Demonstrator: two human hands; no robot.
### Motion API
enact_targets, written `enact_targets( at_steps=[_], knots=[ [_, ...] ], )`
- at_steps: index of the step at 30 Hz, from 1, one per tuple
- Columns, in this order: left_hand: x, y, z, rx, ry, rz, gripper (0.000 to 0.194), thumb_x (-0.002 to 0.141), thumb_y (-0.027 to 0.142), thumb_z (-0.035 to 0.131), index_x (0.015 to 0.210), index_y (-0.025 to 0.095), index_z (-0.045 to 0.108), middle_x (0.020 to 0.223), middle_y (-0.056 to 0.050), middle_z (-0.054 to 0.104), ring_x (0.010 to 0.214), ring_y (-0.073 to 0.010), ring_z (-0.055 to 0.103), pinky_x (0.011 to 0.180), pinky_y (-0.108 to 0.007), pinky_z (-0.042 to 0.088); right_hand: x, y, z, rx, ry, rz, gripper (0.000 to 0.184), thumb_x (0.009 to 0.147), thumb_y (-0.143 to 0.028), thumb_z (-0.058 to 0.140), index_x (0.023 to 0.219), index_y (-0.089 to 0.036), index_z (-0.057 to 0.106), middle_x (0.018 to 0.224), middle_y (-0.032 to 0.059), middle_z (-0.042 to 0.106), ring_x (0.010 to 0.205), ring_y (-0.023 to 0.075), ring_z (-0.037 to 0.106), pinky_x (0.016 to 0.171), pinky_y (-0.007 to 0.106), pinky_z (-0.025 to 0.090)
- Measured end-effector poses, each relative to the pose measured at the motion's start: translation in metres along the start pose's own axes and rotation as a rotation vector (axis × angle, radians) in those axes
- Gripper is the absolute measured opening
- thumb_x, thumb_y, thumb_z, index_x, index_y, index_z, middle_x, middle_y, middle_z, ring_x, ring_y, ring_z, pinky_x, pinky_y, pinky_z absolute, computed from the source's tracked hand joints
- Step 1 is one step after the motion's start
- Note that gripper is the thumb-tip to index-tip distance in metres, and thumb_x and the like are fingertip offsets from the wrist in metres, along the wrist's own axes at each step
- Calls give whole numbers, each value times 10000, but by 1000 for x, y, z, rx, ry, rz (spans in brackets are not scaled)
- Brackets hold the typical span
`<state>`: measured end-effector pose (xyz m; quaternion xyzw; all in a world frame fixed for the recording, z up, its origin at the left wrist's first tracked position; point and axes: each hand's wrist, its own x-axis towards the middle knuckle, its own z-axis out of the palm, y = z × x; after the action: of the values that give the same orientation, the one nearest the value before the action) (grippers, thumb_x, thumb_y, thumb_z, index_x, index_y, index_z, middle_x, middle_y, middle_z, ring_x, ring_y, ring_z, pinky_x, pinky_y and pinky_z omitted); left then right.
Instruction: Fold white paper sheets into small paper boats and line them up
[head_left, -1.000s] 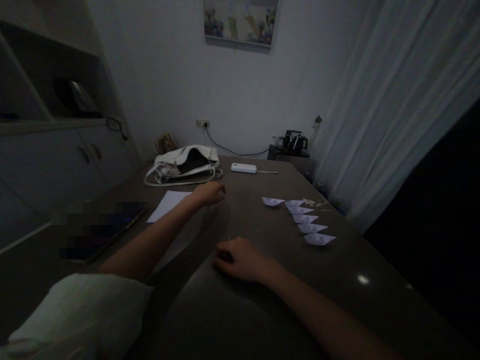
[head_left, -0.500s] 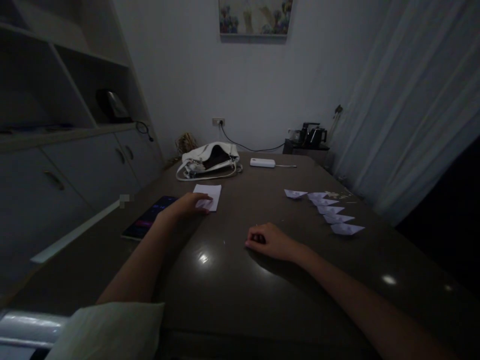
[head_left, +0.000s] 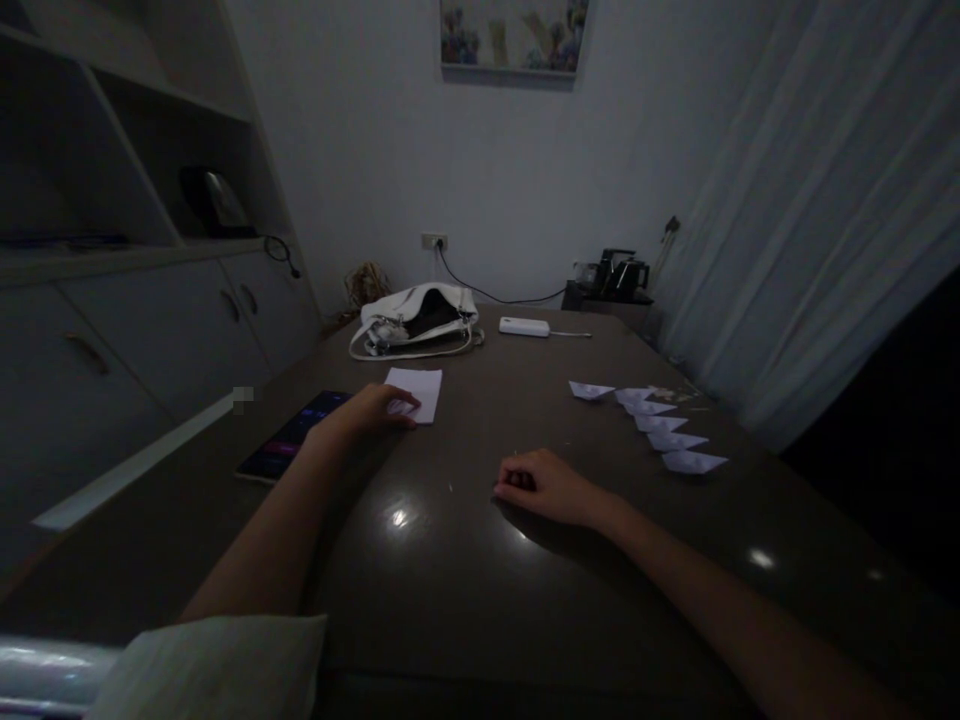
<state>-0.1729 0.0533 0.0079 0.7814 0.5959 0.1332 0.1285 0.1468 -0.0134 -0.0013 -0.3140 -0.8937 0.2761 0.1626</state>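
Observation:
My left hand (head_left: 371, 410) reaches across the dark table (head_left: 465, 580), its fingers lying on the near corner of a small white sheet of paper (head_left: 418, 389). My right hand (head_left: 544, 485) rests on the table in a loose fist; I cannot see anything in it. To the right lies a row of several folded white paper boats (head_left: 660, 425).
A phone with a lit screen (head_left: 292, 445) lies left of my left hand. At the far end are a white handbag (head_left: 416, 318) and a white power bank (head_left: 525, 327) with a cable. Cabinets and shelves line the left wall, a curtain (head_left: 810, 200) the right. A kettle (head_left: 619, 275) stands behind.
My left hand has drawn back from the middle of the table to the left and settled on the white sheet. The right hand stays in place. My head has turned left.

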Motion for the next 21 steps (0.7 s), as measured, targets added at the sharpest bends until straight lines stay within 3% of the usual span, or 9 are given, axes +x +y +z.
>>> enact_targets(
  at_steps=[21],
  knots=[
    [0,-2,-5,59,-22,-17,399,658,383,671,1023,223,690,1093,-75,675,1042,-271,588,878,-326,432,1,2,0,-10,-5,5,161,829,-282,568,770,-143,623,648,4,588,580,89,518,546,192,343]
  ],
)
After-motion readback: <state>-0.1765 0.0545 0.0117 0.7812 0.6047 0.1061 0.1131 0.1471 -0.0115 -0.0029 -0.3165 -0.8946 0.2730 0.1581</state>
